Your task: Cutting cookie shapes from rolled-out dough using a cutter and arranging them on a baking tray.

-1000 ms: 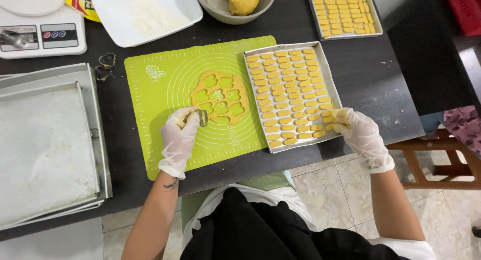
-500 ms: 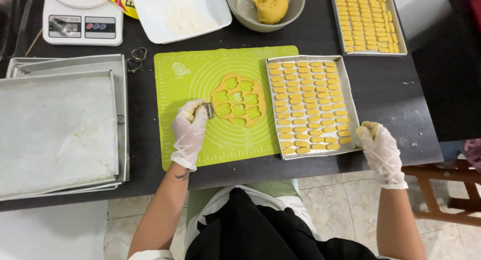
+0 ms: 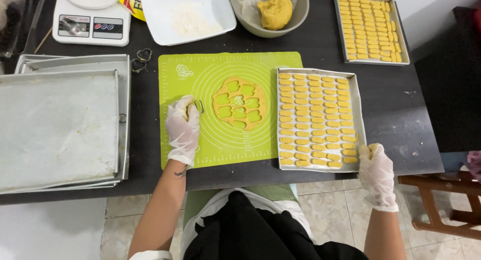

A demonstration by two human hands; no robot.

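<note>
On green mat: left hand grips metal cutter; right hand grips dough piece.

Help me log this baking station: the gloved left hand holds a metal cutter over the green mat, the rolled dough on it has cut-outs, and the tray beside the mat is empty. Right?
Not quite. The tray beside the green mat is not empty: the head view shows it filled with rows of small yellow dough pieces. The rest stands: the left hand holds a metal cutter, and the rolled dough has cut-outs.
</note>
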